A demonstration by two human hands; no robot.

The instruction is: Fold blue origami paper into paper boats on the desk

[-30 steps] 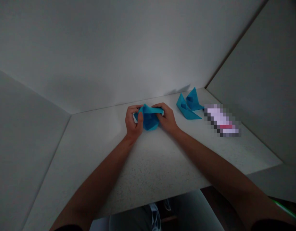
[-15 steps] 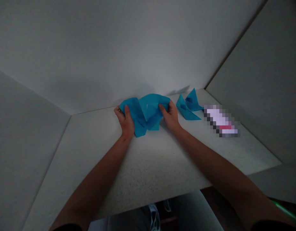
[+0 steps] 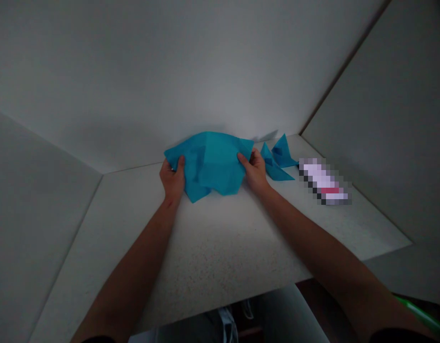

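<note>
A creased sheet of blue paper [image 3: 220, 164] is stretched between my two hands, just above the white table near its back edge. My left hand [image 3: 173, 178] pinches the paper's left side, thumb in front and fingers behind. On the opposite side my right hand [image 3: 254, 169] grips the right edge the same way, its thumb pressed on the front. Fold lines run across the paper and its lower edge hangs unevenly. Just right of my right hand stands a folded blue paper piece [image 3: 277, 171] with pointed tips.
A blurred-out phone-like object [image 3: 323, 181] lies on the table [image 3: 212, 252] at the right. White panels [image 3: 205, 62] enclose the back and both sides. Below the table's front edge my legs show. A green glowing strip [image 3: 420, 314] is at the lower right.
The blue paper has been spread wider and flatter; the central fold and gap have opened out. My left hand has moved left, while my right hand stays nearly in place.
</note>
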